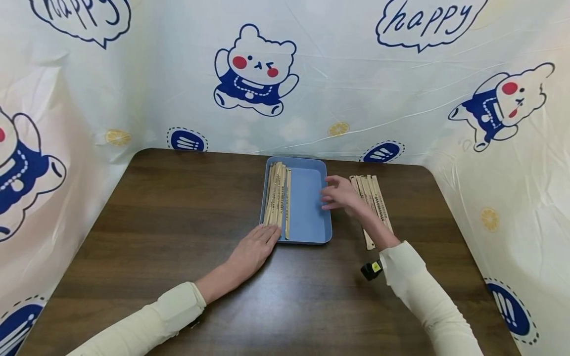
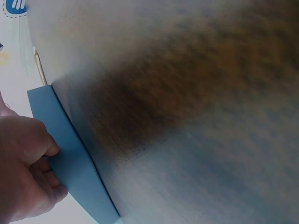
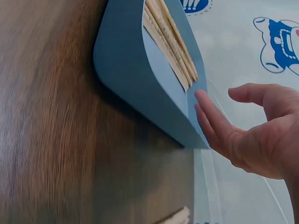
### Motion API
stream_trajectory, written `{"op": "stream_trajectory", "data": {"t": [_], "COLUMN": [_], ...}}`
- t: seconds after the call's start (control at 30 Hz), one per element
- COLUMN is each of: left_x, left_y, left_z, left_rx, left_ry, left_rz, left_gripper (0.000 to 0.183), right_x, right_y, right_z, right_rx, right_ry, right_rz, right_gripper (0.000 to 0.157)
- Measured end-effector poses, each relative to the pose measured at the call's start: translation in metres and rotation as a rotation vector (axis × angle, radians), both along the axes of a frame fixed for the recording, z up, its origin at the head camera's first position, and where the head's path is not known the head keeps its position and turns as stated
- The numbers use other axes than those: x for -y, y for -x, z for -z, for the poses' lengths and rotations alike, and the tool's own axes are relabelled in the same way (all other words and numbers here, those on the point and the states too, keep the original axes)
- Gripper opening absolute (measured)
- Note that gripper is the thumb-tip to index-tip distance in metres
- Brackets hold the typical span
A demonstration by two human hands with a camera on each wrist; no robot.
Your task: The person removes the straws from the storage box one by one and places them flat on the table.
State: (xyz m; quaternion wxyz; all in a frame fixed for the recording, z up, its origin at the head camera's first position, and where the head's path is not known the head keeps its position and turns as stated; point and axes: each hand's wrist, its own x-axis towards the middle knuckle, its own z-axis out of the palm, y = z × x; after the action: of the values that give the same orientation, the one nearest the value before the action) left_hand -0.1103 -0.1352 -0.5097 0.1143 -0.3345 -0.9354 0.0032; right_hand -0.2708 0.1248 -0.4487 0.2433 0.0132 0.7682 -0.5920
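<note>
A shallow blue tray (image 1: 309,207) lies at the back middle of the table. Along its left side is a bundle of long, thin tan wrapped chopsticks (image 1: 275,193) with dark print, also seen inside the tray in the right wrist view. My left hand (image 1: 254,247) grips the tray's near left corner, thumb and fingers bent against the outer wall in the left wrist view. At the right rim my right hand (image 1: 340,193) holds nothing, its fingers spread and pointing at the tray. A second group of wrapped chopsticks (image 1: 378,202) lies right of the tray, partly hidden by my right forearm.
The brown wooden table (image 1: 178,207) meets a printed white curtain (image 1: 320,89) at the back and sides. A black wrist camera (image 1: 371,270) shows beside my right sleeve.
</note>
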Motion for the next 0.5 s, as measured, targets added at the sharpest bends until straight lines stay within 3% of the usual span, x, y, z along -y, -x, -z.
{"op": "stream_trajectory", "data": {"t": [0.23,0.5], "left_x": [0.000,-0.001], "left_y": [0.001,0.001], "left_z": [0.000,0.000], "left_rx": [-0.002,0.004], "left_ry": [-0.014,-0.018], "left_rz": [0.004,0.005], "left_gripper": [0.048,0.047], "right_x": [0.021,0.042], "right_y": [-0.002,0.002], "right_z": [0.003,0.013], "right_rx": [0.027,0.058], "right_ry": [0.033,0.024], "right_rz": [-0.074,-0.040], "right_gripper": [0.066,0.063]}}
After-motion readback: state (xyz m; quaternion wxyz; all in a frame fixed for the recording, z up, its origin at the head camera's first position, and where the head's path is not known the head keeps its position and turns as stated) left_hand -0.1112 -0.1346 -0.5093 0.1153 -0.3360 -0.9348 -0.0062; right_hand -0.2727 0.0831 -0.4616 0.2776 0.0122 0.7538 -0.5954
